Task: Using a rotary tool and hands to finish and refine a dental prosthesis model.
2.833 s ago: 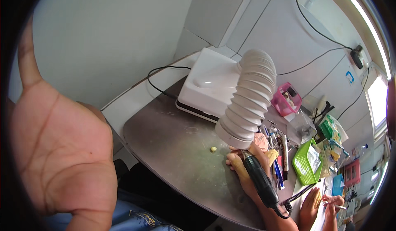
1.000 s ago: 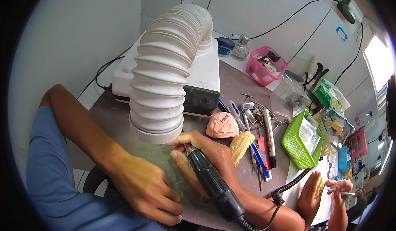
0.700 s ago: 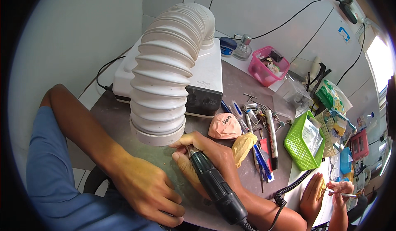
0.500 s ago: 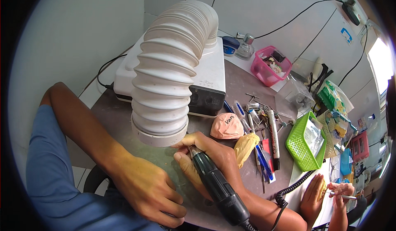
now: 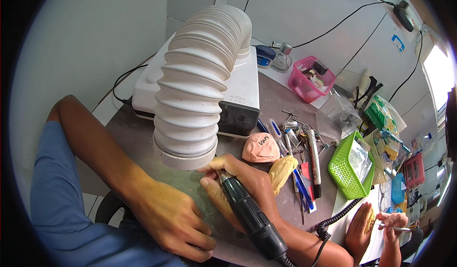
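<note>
My left hand (image 5: 183,217) rests back up at the desk's near edge, fingers loosely bent and slightly apart, with nothing visible in them. My right hand (image 5: 254,186) grips a black corded rotary handpiece (image 5: 250,221), thumb along its left side. Its metal tip and my fingertips are just below the mouth of a white ribbed hose (image 5: 188,100), which partly hides whatever is at the fingertips. The hose rises from a white machine (image 5: 243,88). Beside my right hand lie a yellow crumpled piece (image 5: 282,174), a pink lump (image 5: 261,148) and several pens, brushes and small tools (image 5: 314,157).
A green basket (image 5: 352,169), pink bin (image 5: 307,83), clear box (image 5: 338,110) and glass bottle (image 5: 282,60) line the desk's back and right. At far right, another person's hands (image 5: 362,229) work with a thin tool. A coiled cord (image 5: 328,221) runs from the handpiece.
My left hand has come down from a raised, palm-up position near the camera to the desk, and the view has shifted. In the last second almost nothing has moved.
</note>
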Motion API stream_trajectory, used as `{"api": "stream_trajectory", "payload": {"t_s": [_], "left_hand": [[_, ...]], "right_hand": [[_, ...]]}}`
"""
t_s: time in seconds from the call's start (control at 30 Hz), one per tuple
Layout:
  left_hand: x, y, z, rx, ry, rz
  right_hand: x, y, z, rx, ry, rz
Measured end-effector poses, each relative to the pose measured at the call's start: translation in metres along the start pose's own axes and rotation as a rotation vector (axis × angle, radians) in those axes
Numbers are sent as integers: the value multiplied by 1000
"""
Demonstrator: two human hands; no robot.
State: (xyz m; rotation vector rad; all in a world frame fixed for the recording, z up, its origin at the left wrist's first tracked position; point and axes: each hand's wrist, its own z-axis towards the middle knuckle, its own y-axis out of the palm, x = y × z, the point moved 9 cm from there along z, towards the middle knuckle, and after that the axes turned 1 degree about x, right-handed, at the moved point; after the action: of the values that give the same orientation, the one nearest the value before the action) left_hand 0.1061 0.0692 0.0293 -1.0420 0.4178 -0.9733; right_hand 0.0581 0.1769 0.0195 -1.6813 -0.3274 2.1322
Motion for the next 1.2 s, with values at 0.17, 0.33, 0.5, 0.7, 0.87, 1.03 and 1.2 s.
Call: {"api": "stream_trajectory", "payload": {"t_s": [0.17,0.33,0.5,0.7,0.87,1.03,1.2], "left_hand": [[-2,-1,-1,6,15,-9],[-3,0,-4,4,-22,-19],[-3,-6,-2,69,-26,-56],[-5,-14,1,133,-45,-104],[-8,-15,-1,146,-40,-108],[-7,-16,-6,165,-30,-97],[0,-20,-14,197,-3,120]], "right_hand": [[1,-1,-1,21,-5,-12],[0,2,4,-21,19,7],[2,4,3,-12,-9,7],[2,2,2,-13,24,-23],[2,0,3,-27,50,-57],[1,3,5,-24,22,-87],[-1,5,5,22,-9,-137]]}}
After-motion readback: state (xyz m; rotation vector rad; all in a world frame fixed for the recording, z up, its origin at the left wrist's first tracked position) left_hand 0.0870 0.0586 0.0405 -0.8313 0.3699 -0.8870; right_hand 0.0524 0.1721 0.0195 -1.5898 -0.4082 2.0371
